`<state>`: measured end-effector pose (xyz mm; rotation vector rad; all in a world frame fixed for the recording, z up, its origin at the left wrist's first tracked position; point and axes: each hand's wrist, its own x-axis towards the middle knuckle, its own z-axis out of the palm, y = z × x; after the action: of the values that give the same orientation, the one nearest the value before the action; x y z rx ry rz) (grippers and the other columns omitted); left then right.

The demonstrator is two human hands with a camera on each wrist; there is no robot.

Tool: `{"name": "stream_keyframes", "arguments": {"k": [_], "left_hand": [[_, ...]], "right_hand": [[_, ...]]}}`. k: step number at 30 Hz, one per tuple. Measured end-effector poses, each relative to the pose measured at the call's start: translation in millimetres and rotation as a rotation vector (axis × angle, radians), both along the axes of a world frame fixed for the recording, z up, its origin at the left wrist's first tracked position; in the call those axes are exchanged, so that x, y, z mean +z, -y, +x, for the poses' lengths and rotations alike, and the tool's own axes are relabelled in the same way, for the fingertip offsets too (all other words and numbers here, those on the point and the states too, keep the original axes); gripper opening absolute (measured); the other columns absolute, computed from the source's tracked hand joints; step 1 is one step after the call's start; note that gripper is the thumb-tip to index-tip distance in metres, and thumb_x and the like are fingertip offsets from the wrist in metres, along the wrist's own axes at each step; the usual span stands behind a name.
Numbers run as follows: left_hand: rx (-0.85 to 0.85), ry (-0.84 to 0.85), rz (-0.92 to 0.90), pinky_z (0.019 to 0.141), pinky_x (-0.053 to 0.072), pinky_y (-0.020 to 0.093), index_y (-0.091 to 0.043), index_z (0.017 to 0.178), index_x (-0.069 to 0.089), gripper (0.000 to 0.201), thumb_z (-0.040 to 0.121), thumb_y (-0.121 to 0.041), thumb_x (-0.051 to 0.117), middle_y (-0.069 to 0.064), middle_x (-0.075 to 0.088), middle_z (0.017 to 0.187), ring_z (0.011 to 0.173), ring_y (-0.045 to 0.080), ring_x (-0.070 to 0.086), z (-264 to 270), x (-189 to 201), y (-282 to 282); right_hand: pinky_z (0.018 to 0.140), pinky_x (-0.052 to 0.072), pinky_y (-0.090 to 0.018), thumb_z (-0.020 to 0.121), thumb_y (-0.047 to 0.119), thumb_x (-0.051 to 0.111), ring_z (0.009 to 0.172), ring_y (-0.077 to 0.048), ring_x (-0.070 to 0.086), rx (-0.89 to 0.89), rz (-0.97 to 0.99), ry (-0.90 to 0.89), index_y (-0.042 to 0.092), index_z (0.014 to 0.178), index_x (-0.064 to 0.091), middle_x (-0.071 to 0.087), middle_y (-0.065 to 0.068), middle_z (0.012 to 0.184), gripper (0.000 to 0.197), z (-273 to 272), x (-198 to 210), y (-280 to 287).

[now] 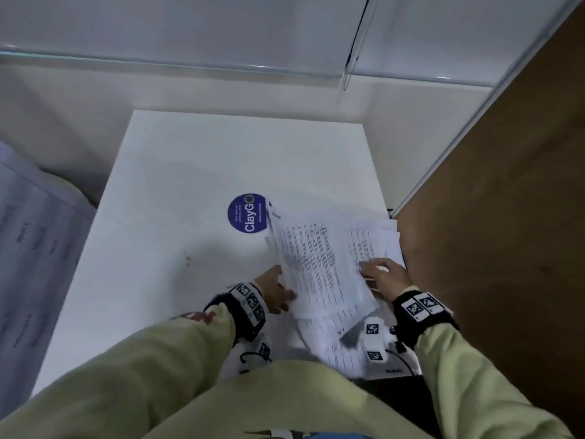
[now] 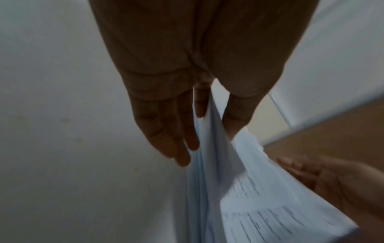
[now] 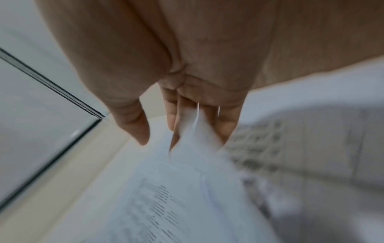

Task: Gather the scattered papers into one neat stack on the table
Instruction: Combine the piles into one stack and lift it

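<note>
Left hand [image 1: 274,289], right hand [image 1: 384,278], papers [image 1: 316,267] between

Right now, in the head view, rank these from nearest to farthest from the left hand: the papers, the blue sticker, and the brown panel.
1. Papers: touching the left hand, just to its right.
2. Blue sticker: on the table, ahead of the hand.
3. Brown panel: far right, beyond the right hand.
</note>
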<state>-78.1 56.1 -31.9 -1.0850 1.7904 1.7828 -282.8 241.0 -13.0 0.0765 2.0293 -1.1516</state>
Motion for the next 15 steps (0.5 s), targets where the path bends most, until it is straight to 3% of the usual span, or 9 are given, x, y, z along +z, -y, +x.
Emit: {"name": "stream_keyframes", "arguments": {"k": [2,3,5,6,9,11,13,15], "left_hand": [[-0.13,0.056,-0.041,0.071,0.058,0.036,-0.019,0.14,0.039,0.057,0.09,-0.022,0.065,0.015,0.063,0.115,0.083,0.029,0.067,-18.0,-2.7,-21.2],[-0.2,0.068,-0.112,0.072,0.056,0.033,-0.018,0.143,0.039,0.057,0.092,-0.026,0.063,0.014,0.062,0.12,0.089,0.029,0.067,-25.9,-4.8,-28.2],[-0.331,0.134,-0.328,0.091,0.049,0.033,-0.016,0.143,0.041,0.057,0.093,-0.036,0.058,0.012,0.056,0.134,0.115,0.031,0.059,-36.4,-6.8,-33.1],[-0.342,0.187,-0.404,0.096,0.046,0.034,-0.015,0.14,0.043,0.057,0.092,-0.041,0.057,0.011,0.055,0.136,0.119,0.031,0.056,-38.8,-8.3,-33.9],[-0.232,0.333,-0.503,0.098,0.044,0.044,-0.012,0.139,0.034,0.072,0.085,-0.053,0.058,0.014,0.045,0.137,0.121,0.035,0.05,-37.4,-15.0,-33.2],[-0.117,0.343,-0.548,0.099,0.041,0.048,-0.013,0.14,0.025,0.076,0.084,-0.052,0.06,0.017,0.037,0.139,0.125,0.038,0.044,-35.9,-19.4,-34.0],[-0.017,0.285,-0.573,0.099,0.041,0.048,-0.013,0.143,0.019,0.081,0.084,-0.049,0.06,0.019,0.038,0.138,0.124,0.039,0.043,-37.0,-21.6,-34.8],[0.03,0.217,-0.558,0.102,0.041,0.048,-0.014,0.15,0.008,0.089,0.085,-0.047,0.06,0.02,0.04,0.14,0.126,0.039,0.044,-39.0,-22.9,-36.0]], "right_hand": [[0.073,0.048,-0.033,0.082,0.026,0.076,0.086,-0.027,0.064,0.118,0.162,-0.083,0.011,0.11,0.066,0.07,-0.013,0.107,0.033,-11.0,1.8,-17.0],[0.075,0.045,-0.03,0.082,0.03,0.075,0.09,-0.025,0.062,0.167,0.24,-0.131,0.014,0.108,0.066,0.067,-0.009,0.109,0.031,-15.6,1.3,-24.4],[0.076,0.043,-0.03,0.084,0.031,0.072,0.094,-0.025,0.06,0.202,0.343,-0.186,0.017,0.109,0.062,0.065,-0.008,0.115,0.03,-20.6,0.8,-35.9],[0.077,0.043,-0.029,0.085,0.031,0.071,0.094,-0.026,0.06,0.228,0.399,-0.211,0.017,0.113,0.06,0.064,-0.01,0.118,0.033,-21.3,-0.8,-40.8],[0.082,0.041,-0.025,0.086,0.036,0.067,0.109,-0.029,0.06,0.381,0.568,-0.321,0.016,0.133,0.052,0.06,-0.011,0.132,0.053,-20.1,-4.4,-49.6],[0.082,0.041,-0.026,0.083,0.043,0.069,0.105,-0.028,0.058,0.447,0.616,-0.327,0.013,0.137,0.046,0.056,-0.012,0.133,0.066,-18.2,-7.5,-49.0],[0.086,0.046,-0.032,0.073,0.06,0.067,0.099,-0.026,0.055,0.535,0.662,-0.272,0.02,0.134,0.04,0.054,-0.012,0.128,0.078,-12.1,-10.0,-43.0],[0.094,0.046,-0.045,0.065,0.072,0.058,0.118,-0.034,0.049,0.671,0.764,-0.239,0.026,0.138,0.03,0.042,-0.013,0.137,0.09,-2.4,-15.2,-33.7]]}}
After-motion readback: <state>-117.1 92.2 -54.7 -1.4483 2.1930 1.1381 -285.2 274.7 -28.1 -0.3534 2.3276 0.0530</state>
